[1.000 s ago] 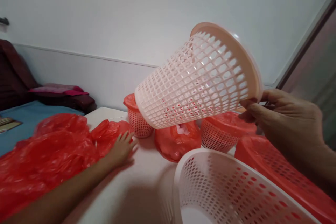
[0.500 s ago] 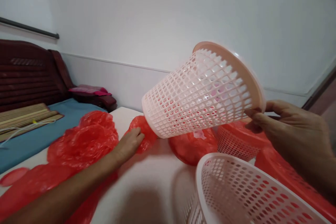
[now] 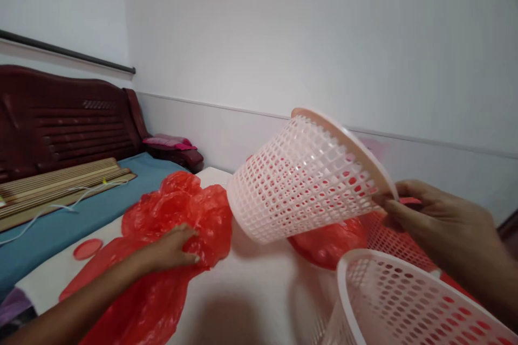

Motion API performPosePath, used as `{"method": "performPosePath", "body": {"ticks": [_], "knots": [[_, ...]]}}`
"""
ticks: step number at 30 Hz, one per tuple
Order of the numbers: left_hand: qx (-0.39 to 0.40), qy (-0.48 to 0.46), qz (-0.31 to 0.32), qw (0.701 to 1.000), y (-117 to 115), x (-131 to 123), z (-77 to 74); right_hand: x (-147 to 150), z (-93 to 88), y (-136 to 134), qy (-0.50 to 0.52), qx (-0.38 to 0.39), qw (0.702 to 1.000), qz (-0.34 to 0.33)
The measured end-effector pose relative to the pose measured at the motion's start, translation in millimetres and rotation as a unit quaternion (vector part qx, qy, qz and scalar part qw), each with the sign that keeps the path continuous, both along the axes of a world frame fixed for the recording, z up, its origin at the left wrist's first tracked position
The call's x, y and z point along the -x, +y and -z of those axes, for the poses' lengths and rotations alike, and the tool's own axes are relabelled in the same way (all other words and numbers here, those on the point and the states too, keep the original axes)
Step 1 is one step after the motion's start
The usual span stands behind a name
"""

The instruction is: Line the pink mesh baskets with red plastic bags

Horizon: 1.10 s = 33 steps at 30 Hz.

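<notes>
Pinching the rim of a pale pink mesh basket (image 3: pixel 307 180), the fingers (image 3: pixel 389 208) of the right hand (image 3: pixel 441 232) are clenched on its edge at the right of the frame, thumb above and fingertips below. The basket is held in the air at the centre of the frame, tipped on its side, with its narrow bottom pointing left and down and its wide mouth turned toward the right hand.

The left hand (image 3: pixel 170 248) lies palm down at lower left, its fingers (image 3: pixel 192 257) stretched out and released, resting flat on a crumpled red plastic bag (image 3: pixel 182 210) that spreads over the white counter (image 3: pixel 243 296).

Below the held basket, a second red bag (image 3: pixel 327 237) sits bunched on the counter, and just right of it stands a mesh basket lined in red (image 3: pixel 384 237), partly hidden behind the right hand. A second pale mesh basket (image 3: pixel 404 302) fills the lower right corner, open mouth up. A small round red lid (image 3: pixel 87 248) lies flat near the counter's left edge.

Beyond the counter, at the left of the frame, is a bed with a blue sheet (image 3: pixel 52 221), a bamboo mat (image 3: pixel 60 183), a dark red headboard (image 3: pixel 60 118) and a pink pillow (image 3: pixel 170 142).
</notes>
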<state>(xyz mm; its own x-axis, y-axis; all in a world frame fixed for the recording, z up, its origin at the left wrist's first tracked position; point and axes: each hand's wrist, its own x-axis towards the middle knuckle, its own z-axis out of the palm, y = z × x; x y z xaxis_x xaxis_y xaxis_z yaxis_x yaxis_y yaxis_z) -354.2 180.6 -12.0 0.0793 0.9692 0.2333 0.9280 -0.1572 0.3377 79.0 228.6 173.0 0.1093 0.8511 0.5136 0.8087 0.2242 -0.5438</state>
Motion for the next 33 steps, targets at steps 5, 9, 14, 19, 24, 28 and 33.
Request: {"method": "performPosePath", "body": {"ticks": [5,9,14,19,24,28,33], "knots": [[0.077,-0.074,-0.052,0.993,-63.2,6.8,12.5,29.4,34.2,12.0,-0.245,0.009,0.964,-0.098],[-0.001,-0.037,-0.152,0.988,-117.9,43.6,52.9,51.6,68.2,15.1,-0.423,0.028,0.895,-0.136],[-0.043,0.000,-0.252,0.967,-146.5,81.0,128.1,56.8,101.4,18.3,-0.482,0.095,0.855,-0.168],[-0.035,-0.065,-0.239,0.968,-118.1,71.6,160.1,66.6,95.7,13.2,-0.470,0.162,0.844,-0.199],[-0.009,-0.101,-0.185,0.978,-73.7,62.4,168.9,77.3,82.6,3.6,-0.444,0.220,0.840,-0.220],[-0.002,-0.101,-0.143,0.984,-46.0,75.5,174.5,80.4,80.1,2.3,-0.435,0.240,0.839,-0.221],[0.013,-0.107,-0.112,0.988,-41.9,89.5,165.4,85.2,80.0,-0.9,-0.430,0.243,0.837,-0.236]]}}
